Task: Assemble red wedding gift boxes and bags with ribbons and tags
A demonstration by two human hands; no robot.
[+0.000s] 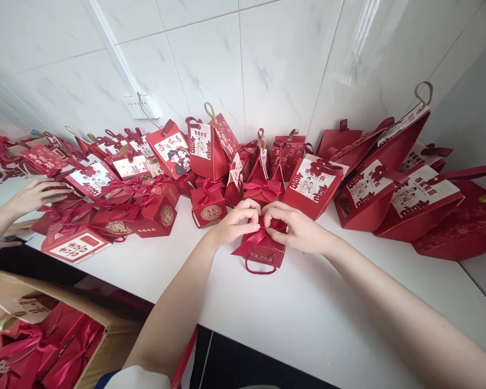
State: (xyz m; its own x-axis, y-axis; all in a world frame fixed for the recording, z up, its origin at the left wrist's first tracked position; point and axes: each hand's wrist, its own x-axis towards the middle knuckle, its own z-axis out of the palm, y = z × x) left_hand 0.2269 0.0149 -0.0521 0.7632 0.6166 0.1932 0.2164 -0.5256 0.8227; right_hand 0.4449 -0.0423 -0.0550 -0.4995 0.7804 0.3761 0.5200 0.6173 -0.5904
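Left hand (235, 223) and right hand (292, 226) mid-frame, fingertips pinching red ribbon (249, 244) atop small red box (270, 252), just below frame center on white surface (308, 313). Knot hidden by fingers. Tension both sides evenly, stay centered, don't crush card. Keep rope handle (261, 272), below, clear. Gold-emblem box (210, 213) sits left.

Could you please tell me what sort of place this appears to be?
Probably an indoor workroom, judging by the long white table crowded with red gift boxes, the open cardboard carton holding more of them, and another person's hand among the boxes.
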